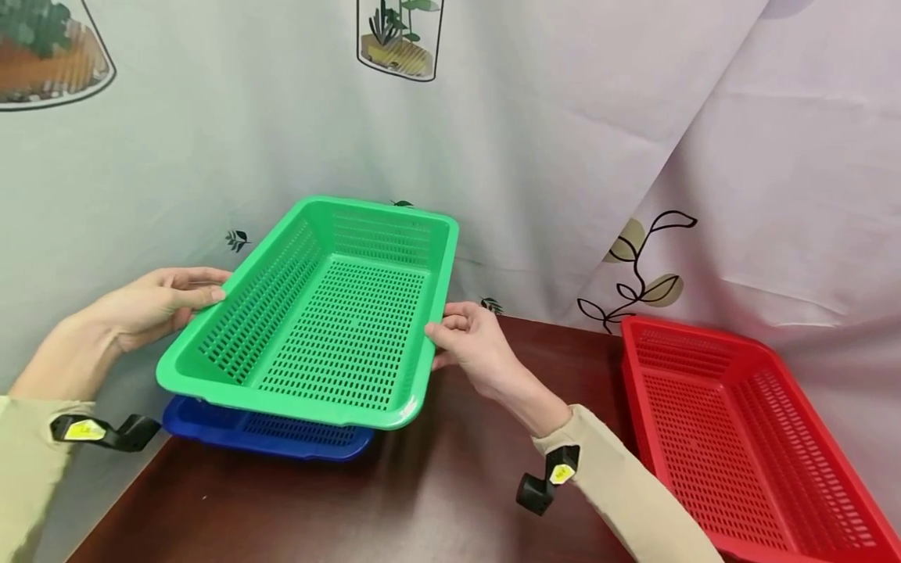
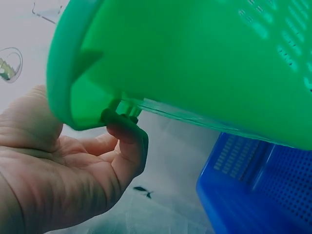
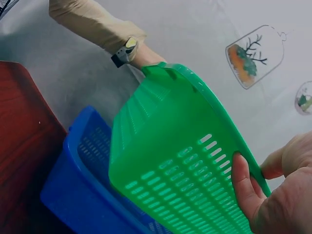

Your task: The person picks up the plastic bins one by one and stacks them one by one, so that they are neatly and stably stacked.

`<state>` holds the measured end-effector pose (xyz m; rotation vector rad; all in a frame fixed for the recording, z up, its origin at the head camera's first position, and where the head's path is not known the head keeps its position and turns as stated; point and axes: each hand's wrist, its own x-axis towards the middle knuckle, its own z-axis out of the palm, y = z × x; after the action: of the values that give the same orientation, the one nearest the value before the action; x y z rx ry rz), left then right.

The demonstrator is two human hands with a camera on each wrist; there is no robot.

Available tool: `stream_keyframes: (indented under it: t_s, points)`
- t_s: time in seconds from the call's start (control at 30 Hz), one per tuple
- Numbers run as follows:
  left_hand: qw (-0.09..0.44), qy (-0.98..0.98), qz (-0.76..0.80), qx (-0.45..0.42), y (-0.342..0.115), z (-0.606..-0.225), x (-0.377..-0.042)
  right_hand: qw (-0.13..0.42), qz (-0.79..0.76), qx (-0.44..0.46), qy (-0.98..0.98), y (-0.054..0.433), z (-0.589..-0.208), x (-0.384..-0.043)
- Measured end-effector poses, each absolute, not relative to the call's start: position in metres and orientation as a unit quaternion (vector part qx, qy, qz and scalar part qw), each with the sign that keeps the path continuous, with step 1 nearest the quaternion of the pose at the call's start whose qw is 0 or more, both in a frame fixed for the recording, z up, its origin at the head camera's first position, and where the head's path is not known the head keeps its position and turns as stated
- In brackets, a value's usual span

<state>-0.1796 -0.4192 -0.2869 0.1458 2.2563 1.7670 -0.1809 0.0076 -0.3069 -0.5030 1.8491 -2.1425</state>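
Note:
A green slotted plastic basket [image 1: 345, 328] is held up in both hands, tilted with its inside toward the head camera. On its left rim, the left hand [image 1: 158, 305] grips with the thumb above and fingers curled beneath. The right hand [image 1: 472, 344] pinches the right rim between thumb and fingers. Below the green basket stands a blue basket [image 1: 281, 438], mostly hidden by it in the head view. The right wrist view shows the blue basket's side wall [image 3: 92, 190] and the green basket's underside above its opening.
A red slotted basket [image 1: 711, 438] lies at the right on the dark red-brown table [image 1: 450, 493], beside the right forearm. Behind everything hangs a pale cloth [image 1: 549, 156] with plant and jar prints. The table's left edge runs close by the blue basket.

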Motion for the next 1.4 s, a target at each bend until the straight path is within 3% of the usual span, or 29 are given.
stream_keyframes:
  t_s: [0.67, 1.4]
  points:
    - [0.151, 0.844, 0.515, 0.000, -0.447, -0.290, -0.178, 0.136, -0.756, -0.153, 0.622, -0.029, -0.327, -0.183]
    - [0.158, 0.884, 0.439, -0.009, -0.462, -0.319, -0.175, 0.161, -0.752, -0.123, 0.628, -0.051, -0.362, -0.189]
